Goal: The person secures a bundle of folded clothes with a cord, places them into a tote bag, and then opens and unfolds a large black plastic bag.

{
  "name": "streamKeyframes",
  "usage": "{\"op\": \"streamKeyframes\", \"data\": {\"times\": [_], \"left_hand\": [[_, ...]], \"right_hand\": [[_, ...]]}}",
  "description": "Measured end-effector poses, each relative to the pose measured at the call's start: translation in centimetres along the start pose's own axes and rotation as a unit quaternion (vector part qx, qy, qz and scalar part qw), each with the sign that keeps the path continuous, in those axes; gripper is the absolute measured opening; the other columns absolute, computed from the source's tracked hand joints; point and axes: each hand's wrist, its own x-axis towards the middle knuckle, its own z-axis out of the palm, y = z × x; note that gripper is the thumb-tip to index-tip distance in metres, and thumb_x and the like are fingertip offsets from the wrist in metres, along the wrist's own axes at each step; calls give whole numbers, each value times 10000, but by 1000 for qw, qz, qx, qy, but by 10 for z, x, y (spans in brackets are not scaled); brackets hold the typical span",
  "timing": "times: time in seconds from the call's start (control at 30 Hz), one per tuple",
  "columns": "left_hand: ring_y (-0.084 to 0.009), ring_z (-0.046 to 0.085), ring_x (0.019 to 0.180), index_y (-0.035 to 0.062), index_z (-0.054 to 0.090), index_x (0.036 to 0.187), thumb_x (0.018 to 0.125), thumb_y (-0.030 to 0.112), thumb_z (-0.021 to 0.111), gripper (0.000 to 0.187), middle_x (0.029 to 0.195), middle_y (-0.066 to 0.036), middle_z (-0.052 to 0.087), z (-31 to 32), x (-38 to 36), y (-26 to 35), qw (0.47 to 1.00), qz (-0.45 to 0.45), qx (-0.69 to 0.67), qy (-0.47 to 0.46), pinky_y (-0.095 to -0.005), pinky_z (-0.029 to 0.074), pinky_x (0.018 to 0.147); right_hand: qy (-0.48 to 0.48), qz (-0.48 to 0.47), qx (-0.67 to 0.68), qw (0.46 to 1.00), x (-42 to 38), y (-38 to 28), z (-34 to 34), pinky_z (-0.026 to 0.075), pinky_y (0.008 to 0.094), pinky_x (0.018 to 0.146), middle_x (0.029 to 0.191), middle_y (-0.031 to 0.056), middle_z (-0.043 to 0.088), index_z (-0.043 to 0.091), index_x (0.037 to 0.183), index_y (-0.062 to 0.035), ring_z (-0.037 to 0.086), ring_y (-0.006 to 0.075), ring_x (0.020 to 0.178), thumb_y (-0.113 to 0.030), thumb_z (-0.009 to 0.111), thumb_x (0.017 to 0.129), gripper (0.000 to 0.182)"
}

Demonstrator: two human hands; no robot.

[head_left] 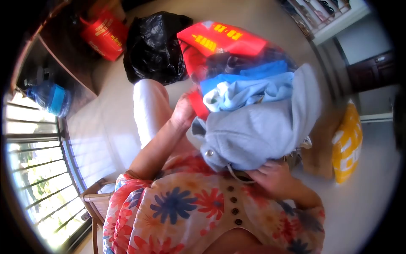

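Observation:
A bulging red bag (pixel 224 38) with yellow lettering lies in front of me, packed with clothes. Folded in it or on it are a dark blue garment, a light blue garment (pixel 241 92) and, nearest me, a grey garment (pixel 253 131) with a metal eyelet and a cord. My left hand (pixel 184 111) is closed on a red strap or edge (pixel 197 105) at the left of the clothes. Against the lower side of the grey garment rests my right hand (pixel 272 174), its fingers bent and partly hidden under the cloth.
A black plastic bag (pixel 156 46) stands beyond my left knee, with another red bag (pixel 105 36) farther left. A large water bottle (pixel 51 99) is by the barred window. At right lies a yellow bag (pixel 347 144) against brown cardboard (pixel 319 154).

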Motion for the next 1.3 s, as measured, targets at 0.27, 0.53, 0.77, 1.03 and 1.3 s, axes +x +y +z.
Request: {"op": "streamKeyframes", "data": {"times": [0.27,0.53,0.77,1.03,1.3], "left_hand": [[-174,599,819,-4,555,990,821,9,515,174,918,-101,608,32,2,6,994,39,59,-85,-277,497,742],[-96,577,742,15,555,875,743,76,652,175,857,-44,609,46,15,6,960,129,243,-52,-236,483,712],[-63,505,690,-7,549,770,708,96,639,150,737,-17,573,28,14,2,851,243,462,51,-222,433,634],[-105,540,579,42,550,747,826,81,538,89,701,-45,586,60,-14,26,972,203,64,98,-209,434,541],[-73,505,636,38,511,751,684,-2,607,123,710,-9,543,50,-31,45,914,148,374,60,-204,421,595]], "right_hand": [[374,85,368,847,-19,121,-109,469,308,742,997,111,581,498,1087,-25,576,224,896,-158,540,804,315],[523,113,294,792,59,246,-94,451,270,709,933,69,561,502,1017,-22,553,170,841,-137,564,803,251],[472,-1,214,856,95,264,-71,428,237,688,857,31,545,525,944,-26,530,122,793,-139,609,780,216],[404,-59,207,889,84,275,-67,402,199,664,770,-13,526,550,861,-30,504,67,739,-140,660,754,189],[283,-74,344,892,95,266,-69,398,197,678,788,-8,538,553,875,-25,502,64,753,-185,661,761,224]]}}
